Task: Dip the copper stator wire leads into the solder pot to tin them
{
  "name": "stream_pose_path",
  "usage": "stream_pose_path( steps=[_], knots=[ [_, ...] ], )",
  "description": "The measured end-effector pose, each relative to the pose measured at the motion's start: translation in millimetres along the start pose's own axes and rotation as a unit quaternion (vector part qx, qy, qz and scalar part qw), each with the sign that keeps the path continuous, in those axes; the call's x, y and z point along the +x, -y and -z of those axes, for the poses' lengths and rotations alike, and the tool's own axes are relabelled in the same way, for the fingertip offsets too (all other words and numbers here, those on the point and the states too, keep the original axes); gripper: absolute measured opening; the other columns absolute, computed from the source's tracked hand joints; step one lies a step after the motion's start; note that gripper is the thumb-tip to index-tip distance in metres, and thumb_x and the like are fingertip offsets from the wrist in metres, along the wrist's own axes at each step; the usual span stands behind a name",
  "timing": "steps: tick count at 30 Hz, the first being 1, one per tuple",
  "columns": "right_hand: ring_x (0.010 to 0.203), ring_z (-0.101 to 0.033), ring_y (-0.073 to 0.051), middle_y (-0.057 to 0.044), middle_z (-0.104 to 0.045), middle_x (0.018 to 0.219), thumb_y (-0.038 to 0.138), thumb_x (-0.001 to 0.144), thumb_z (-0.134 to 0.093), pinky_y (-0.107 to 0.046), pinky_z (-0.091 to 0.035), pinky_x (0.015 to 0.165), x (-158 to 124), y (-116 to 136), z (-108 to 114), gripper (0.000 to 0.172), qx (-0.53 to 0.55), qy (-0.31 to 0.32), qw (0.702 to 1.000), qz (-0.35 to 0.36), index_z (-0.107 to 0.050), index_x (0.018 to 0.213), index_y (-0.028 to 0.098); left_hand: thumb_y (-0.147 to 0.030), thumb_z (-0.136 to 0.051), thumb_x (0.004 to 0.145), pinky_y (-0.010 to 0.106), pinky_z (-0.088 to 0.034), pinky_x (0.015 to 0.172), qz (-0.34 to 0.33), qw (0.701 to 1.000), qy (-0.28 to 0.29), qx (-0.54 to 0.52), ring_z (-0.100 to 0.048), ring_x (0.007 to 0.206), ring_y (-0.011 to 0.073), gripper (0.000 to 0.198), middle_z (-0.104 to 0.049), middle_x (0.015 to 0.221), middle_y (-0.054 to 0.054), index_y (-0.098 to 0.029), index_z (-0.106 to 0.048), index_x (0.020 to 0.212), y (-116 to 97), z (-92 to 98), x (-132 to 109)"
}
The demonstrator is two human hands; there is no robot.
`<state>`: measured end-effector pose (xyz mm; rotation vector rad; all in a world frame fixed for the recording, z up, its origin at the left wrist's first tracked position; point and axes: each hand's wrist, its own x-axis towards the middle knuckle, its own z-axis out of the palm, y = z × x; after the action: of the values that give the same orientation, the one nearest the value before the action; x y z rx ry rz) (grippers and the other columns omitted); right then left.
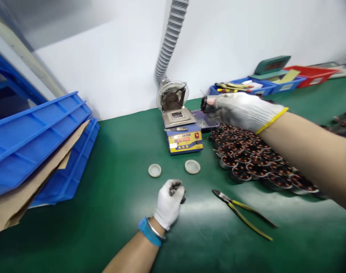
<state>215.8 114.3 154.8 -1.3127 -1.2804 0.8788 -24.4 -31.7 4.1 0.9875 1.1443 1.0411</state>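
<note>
On green counter (104, 212): left hand (169, 203) rests on surface, fingers curled in; whether it grips anything cannot be told. Right hand (242, 110) raised, fingertips clamped on dark stator (205, 104), held just beside solder pot (182, 131), above stator rows (247, 161). Cutters (242, 213) lie between hands.

A green tabletop (118, 235) is carrying a blue-and-yellow solder pot (183, 133) at centre. Two white caps (154, 170) are lying before it, yellow-handled cutters (244, 213) at lower right, wound coils (247, 159) clustering at right, and blue crates (33, 144) sitting at left.
</note>
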Motion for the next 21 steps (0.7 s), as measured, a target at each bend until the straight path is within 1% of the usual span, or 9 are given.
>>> stream_pose_path(
  steps=[3,6,9,12,14,16,18,20,21],
  knots=[
    [0.078,-0.067,-0.006,-0.011,-0.072,0.103,0.033,0.093,-0.056,-0.030,-0.053,0.080,-26,-6,14,0.035,0.099,0.035,0.992,-0.066,-0.062,0.115,0.007,-0.048,-0.078,0.065,0.026,-0.048,0.056,-0.008,1.000,-0.006,0.001,-0.054,0.054,0.0105,0.044,-0.060,0.068,-0.001,-0.016,-0.061,0.089,0,0.5,1],
    [0.072,-0.065,-0.006,-0.007,-0.071,0.094,0.032,0.093,-0.057,-0.029,-0.055,0.078,-42,-12,23,0.025,0.153,0.026,0.981,-0.114,-0.063,0.104,0.011,-0.049,-0.079,0.065,0.027,-0.049,0.057,-0.012,1.000,-0.010,0.007,-0.055,0.054,0.0108,0.045,-0.062,0.070,0.000,-0.015,-0.062,0.090,1,1.5,1],
    [0.069,-0.063,-0.007,-0.005,-0.069,0.086,0.029,0.089,-0.061,-0.029,-0.057,0.075,-53,-17,25,0.017,0.188,0.010,0.972,-0.139,-0.062,0.098,0.014,-0.049,-0.079,0.065,0.026,-0.049,0.056,-0.013,1.000,-0.015,0.016,-0.056,0.054,0.0109,0.044,-0.063,0.071,0.001,-0.015,-0.062,0.089,0,2.3,-1],
    [0.068,-0.062,-0.008,-0.002,-0.066,0.083,0.029,0.085,-0.064,-0.028,-0.058,0.072,-68,-18,25,0.015,0.214,-0.005,0.966,-0.143,-0.060,0.093,0.017,-0.048,-0.079,0.064,0.026,-0.050,0.057,-0.012,1.000,-0.014,0.025,-0.057,0.054,0.0110,0.044,-0.063,0.070,0.000,-0.015,-0.062,0.089,-4,2.6,-2],
    [0.071,-0.062,-0.009,-0.001,-0.064,0.085,0.030,0.078,-0.071,-0.028,-0.059,0.074,-86,-17,28,0.023,0.231,-0.004,0.964,-0.132,-0.059,0.092,0.019,-0.047,-0.078,0.065,0.027,-0.050,0.057,-0.011,0.999,-0.016,0.033,-0.058,0.054,0.0113,0.043,-0.063,0.070,0.000,-0.015,-0.063,0.089,-6,2.9,-2],
    [0.071,-0.060,-0.008,0.003,-0.060,0.085,0.028,0.062,-0.082,-0.028,-0.060,0.076,-110,-18,37,0.043,0.250,-0.010,0.960,-0.123,-0.059,0.097,0.021,-0.047,-0.077,0.066,0.027,-0.051,0.058,-0.015,0.999,-0.018,0.047,-0.059,0.055,0.0117,0.042,-0.065,0.070,0.001,-0.015,-0.063,0.090,-7,3.5,-2],
    [0.065,-0.055,-0.006,0.006,-0.055,0.081,0.023,0.047,-0.087,-0.023,-0.058,0.066,-139,-24,52,0.063,0.245,-0.044,0.960,-0.126,-0.058,0.104,0.024,-0.047,-0.077,0.066,0.027,-0.052,0.059,-0.021,0.997,-0.022,0.065,-0.060,0.055,0.0122,0.043,-0.067,0.072,0.001,-0.015,-0.064,0.091,-8,4.6,-2],
    [0.057,-0.049,-0.005,0.008,-0.051,0.072,0.024,0.044,-0.087,-0.018,-0.050,0.053,-171,-38,74,0.073,0.185,-0.093,0.968,-0.142,-0.058,0.111,0.026,-0.048,-0.077,0.065,0.028,-0.053,0.060,-0.021,0.996,-0.024,0.088,-0.062,0.057,0.0132,0.045,-0.069,0.073,0.002,-0.015,-0.065,0.093,-8,6.0,-2],
    [0.054,-0.048,-0.006,0.008,-0.049,0.067,0.026,0.046,-0.086,-0.018,-0.047,0.050,-187,-49,87,0.075,0.133,-0.120,0.972,-0.149,-0.058,0.114,0.026,-0.049,-0.076,0.066,0.028,-0.053,0.060,-0.019,0.994,-0.026,0.100,-0.063,0.058,0.0138,0.046,-0.070,0.075,0.003,-0.014,-0.065,0.094,-8,6.9,-2]
  ],
)
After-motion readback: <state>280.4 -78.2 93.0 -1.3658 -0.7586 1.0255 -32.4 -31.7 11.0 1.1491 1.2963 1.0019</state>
